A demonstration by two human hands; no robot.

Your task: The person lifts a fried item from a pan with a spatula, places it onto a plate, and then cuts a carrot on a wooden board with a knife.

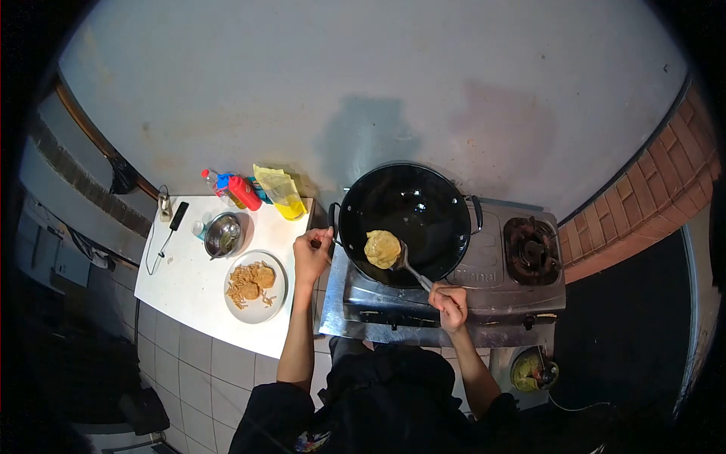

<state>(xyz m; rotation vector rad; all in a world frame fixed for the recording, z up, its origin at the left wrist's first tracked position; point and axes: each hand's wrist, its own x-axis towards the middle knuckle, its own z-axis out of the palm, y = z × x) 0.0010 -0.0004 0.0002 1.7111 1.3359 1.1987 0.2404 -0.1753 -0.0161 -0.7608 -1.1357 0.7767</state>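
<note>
A large black wok stands on the left side of a metal gas stove, with dark shiny oil inside. My left hand is closed at the wok's left loop handle, its fingertips on the handle's lower end. In my right hand is the grey handle of a metal spatula, gripped at the wok's front rim. A golden fried patty rests on the spatula's head, over the left front part of the wok. The patty covers most of that head.
On the white table at left are a plate of fried patties and strips, a steel bowl, bottles including a red one, and a yellow packet. A second burner is right of the wok. A wall rises behind.
</note>
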